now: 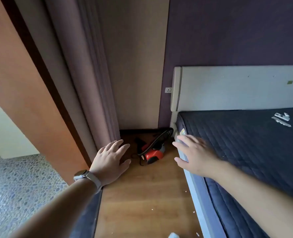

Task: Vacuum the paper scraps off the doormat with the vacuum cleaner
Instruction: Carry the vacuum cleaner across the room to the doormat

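Hands are reaching forward, both spread and gripping nothing: left hand (110, 160), wearing a watch (81, 174), and right hand (192, 155) beside the bed (245, 143). Vacuum (153, 154) is lying on the floor (142, 203) between and beyond them, likely being approached for pickup. Doormat is not showing; tiny scraps (185, 191) are dotting the floor nearer than the hands.

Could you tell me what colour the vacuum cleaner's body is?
Red, seen in the head view: vacuum cleaner.
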Available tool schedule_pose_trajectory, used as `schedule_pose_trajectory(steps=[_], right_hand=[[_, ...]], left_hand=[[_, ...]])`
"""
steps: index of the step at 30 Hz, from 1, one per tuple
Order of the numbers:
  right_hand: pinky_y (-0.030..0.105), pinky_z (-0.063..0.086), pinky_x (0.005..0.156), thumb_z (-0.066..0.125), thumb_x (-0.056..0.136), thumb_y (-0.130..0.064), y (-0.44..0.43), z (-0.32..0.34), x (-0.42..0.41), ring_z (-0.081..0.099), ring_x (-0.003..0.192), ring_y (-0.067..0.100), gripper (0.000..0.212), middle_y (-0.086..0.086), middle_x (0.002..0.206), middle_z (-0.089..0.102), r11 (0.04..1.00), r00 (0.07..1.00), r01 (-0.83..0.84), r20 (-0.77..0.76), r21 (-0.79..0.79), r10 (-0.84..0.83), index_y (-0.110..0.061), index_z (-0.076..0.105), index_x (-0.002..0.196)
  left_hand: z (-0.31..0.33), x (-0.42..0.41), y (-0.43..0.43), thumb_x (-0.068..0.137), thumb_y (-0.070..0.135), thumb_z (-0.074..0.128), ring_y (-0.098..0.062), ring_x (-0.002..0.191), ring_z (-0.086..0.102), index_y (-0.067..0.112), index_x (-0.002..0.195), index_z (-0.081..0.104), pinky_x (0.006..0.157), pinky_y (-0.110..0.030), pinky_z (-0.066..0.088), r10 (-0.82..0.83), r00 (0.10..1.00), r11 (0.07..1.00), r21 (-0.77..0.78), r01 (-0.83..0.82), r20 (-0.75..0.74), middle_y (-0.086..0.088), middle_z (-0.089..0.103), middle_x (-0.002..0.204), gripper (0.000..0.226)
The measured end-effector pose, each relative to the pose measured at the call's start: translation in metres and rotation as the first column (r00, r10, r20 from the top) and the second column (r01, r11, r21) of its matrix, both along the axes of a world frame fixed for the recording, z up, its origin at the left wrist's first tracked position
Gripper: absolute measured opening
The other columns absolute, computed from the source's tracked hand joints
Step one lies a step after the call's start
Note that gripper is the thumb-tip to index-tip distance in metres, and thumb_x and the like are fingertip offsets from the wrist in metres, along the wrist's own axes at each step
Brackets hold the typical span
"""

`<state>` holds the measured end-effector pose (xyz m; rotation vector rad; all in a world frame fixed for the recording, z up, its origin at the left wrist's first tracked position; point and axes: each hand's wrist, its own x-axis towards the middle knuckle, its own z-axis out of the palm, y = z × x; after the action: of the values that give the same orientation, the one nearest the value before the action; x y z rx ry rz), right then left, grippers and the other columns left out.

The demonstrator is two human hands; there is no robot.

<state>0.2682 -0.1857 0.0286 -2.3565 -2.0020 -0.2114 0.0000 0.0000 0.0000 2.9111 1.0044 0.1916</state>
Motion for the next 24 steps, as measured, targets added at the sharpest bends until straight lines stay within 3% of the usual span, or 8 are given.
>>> schedule_pose_trajectory(steps=[3,7,10,15,19,24], right_hand=[[0.042,0.048,0.097,0.042,0.084,-0.055,0.028,-0.014,0.035,0.057,0.122,0.028,0.057,0.003,0.132,0.059,0.998,0.999,0.012,-0.043,-0.055,-0.015,-0.021,0.065,0.124],[0.04,0.033,0.109,0.043,0.092,-0.052,0.079,-0.033,0.091,0.038,0.138,0.025,0.055,0.001,0.148,0.042,0.996,0.996,0.007,-0.086,-0.089,-0.014,-0.022,0.052,0.138],[0.041,0.04,0.104,0.046,0.088,-0.05,0.117,-0.045,0.137,0.049,0.129,0.028,0.053,0.004,0.139,0.052,0.997,0.993,-0.014,-0.118,-0.078,0.005,-0.019,0.06,0.129],[0.042,0.052,0.09,0.047,0.082,-0.052,0.168,-0.051,0.217,0.062,0.112,0.03,0.054,0.007,0.126,0.062,0.995,0.989,-0.022,-0.146,-0.102,0.007,-0.018,0.068,0.119],[0.043,0.039,0.107,0.048,0.091,-0.051,0.197,-0.055,0.266,0.044,0.133,0.027,0.056,0.005,0.147,0.045,0.988,0.984,-0.046,-0.178,-0.15,0.018,-0.021,0.053,0.139],[0.038,0.031,0.111,0.046,0.095,-0.051,0.225,-0.062,0.3,0.037,0.138,0.024,0.057,0.003,0.152,0.038,0.989,0.984,-0.044,-0.18,-0.141,0.019,-0.023,0.045,0.145]], left_hand=[[-0.012,0.033,0.028,0.091,0.061,0.04,-0.017,0.145,0.029,0.036,0.149,0.035,0.114,-0.037,0.028,0.003,1.0,1.0,-0.02,-0.003,-0.017,0.006,0.034,0.157,0.064],[-0.027,0.086,0.071,0.087,0.065,0.027,-0.018,0.145,0.03,0.036,0.15,0.035,0.114,-0.038,0.028,0.02,0.998,1.0,-0.015,-0.021,-0.054,0.006,0.034,0.157,0.07],[-0.03,0.133,0.103,0.086,0.068,0.024,-0.018,0.145,0.029,0.037,0.15,0.033,0.116,-0.037,0.027,0.068,0.995,0.996,-0.047,-0.072,-0.077,0.007,0.033,0.157,0.072],[-0.032,0.209,0.141,0.093,0.06,0.044,-0.019,0.143,0.031,0.036,0.151,0.033,0.115,-0.038,0.027,0.078,0.992,0.993,-0.078,-0.086,-0.101,0.005,0.034,0.157,0.064],[-0.034,0.255,0.163,0.094,0.058,0.046,-0.017,0.145,0.028,0.037,0.151,0.032,0.116,-0.036,0.023,0.097,0.988,0.986,-0.126,-0.112,-0.121,0.007,0.032,0.158,0.063],[-0.04,0.288,0.196,0.094,0.06,0.043,-0.016,0.145,0.027,0.039,0.152,0.028,0.116,-0.036,0.023,0.104,0.983,0.982,-0.139,-0.125,-0.152,0.009,0.03,0.158,0.063]])
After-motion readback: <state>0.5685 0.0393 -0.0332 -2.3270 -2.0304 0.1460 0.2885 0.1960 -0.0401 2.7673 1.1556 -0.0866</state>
